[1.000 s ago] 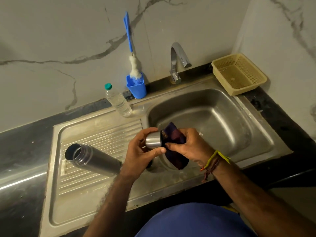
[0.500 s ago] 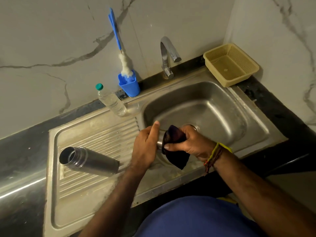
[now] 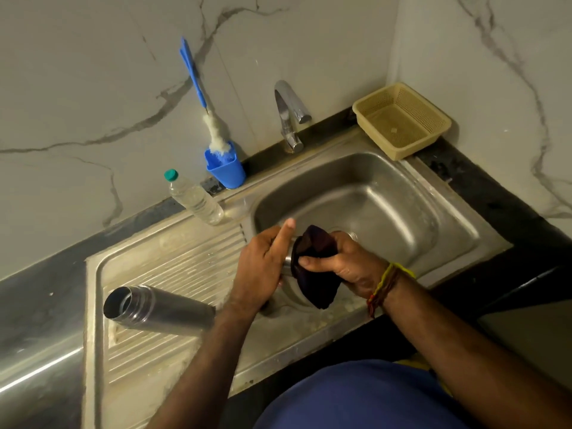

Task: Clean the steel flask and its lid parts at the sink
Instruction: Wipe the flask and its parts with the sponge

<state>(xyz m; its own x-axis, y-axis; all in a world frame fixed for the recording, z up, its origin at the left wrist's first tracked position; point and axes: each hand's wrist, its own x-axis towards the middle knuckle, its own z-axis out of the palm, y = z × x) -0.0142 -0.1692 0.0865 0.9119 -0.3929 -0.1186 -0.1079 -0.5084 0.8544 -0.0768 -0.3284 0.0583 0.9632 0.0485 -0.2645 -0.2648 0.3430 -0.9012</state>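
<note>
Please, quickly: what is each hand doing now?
Left hand: holds the steel cup.
Right hand: grips the dark cloth.

walls (image 3: pixel 93 88): white marble-look panels, grey veining, meeting in a corner at right | counter (image 3: pixel 37 298): black polished stone, glossy reflections | tap (image 3: pixel 289 116): chrome, curved, at back edge | basket (image 3: pixel 402 119): beige perforated plastic, in corner | light: dim, soft, shadows beneath counter front
</note>
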